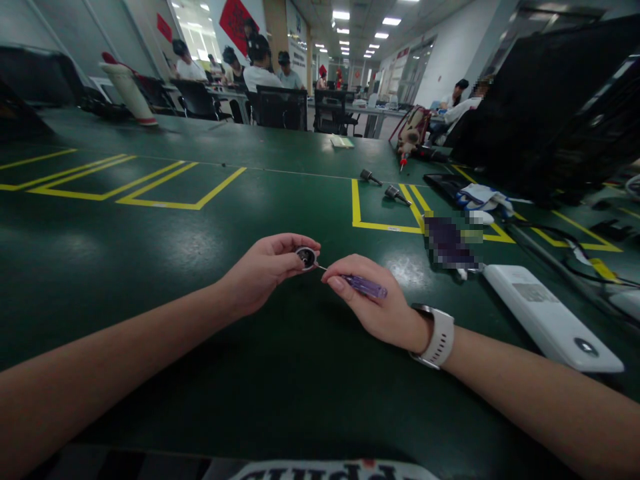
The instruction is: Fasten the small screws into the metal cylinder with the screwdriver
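Observation:
My left hand (265, 270) is closed around a small round silver part (306, 257), held up just above the green table (150, 267). My right hand (380, 303), with a white watch on the wrist, grips a small screwdriver with a clear purple handle (367, 287). Its thin metal tip touches the edge of the round part. Both hands are near the middle of the table, close to me.
A white flat device (550, 320) lies at the right. Two small dark tools (397, 194) sit by the yellow taped squares (385, 213). Cables, a glove and black equipment (550, 113) fill the far right. Several people sit at desks at the back.

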### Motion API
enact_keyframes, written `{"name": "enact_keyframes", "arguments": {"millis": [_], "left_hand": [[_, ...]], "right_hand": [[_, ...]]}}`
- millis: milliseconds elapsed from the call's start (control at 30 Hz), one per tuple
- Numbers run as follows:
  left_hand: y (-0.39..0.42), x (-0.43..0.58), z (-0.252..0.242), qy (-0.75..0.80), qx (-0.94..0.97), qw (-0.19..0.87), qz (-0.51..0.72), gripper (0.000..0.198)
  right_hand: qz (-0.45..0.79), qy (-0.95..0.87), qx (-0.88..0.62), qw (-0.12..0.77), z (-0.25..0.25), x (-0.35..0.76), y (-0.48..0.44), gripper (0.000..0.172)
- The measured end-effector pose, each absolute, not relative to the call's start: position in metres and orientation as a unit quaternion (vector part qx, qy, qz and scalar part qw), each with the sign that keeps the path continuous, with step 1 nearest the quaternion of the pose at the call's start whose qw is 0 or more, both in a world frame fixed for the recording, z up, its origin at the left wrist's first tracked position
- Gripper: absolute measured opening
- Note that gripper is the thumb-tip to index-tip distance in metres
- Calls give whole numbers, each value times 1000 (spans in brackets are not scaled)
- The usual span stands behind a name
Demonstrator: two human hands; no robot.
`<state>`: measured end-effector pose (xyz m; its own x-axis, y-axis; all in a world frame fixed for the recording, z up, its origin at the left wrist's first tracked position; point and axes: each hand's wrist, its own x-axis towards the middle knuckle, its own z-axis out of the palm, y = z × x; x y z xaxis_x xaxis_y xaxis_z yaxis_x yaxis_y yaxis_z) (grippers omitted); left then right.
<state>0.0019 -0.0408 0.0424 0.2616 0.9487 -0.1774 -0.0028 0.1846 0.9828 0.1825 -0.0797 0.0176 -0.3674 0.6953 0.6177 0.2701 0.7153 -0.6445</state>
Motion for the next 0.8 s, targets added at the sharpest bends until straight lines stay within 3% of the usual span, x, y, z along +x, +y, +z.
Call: {"name": "enact_keyframes", "arguments": {"millis": [800], "left_hand": [[-44,8,45,491,494,596,400,17]], "right_hand": [[174,-829,-278,452,16,179,-86,9]]}}
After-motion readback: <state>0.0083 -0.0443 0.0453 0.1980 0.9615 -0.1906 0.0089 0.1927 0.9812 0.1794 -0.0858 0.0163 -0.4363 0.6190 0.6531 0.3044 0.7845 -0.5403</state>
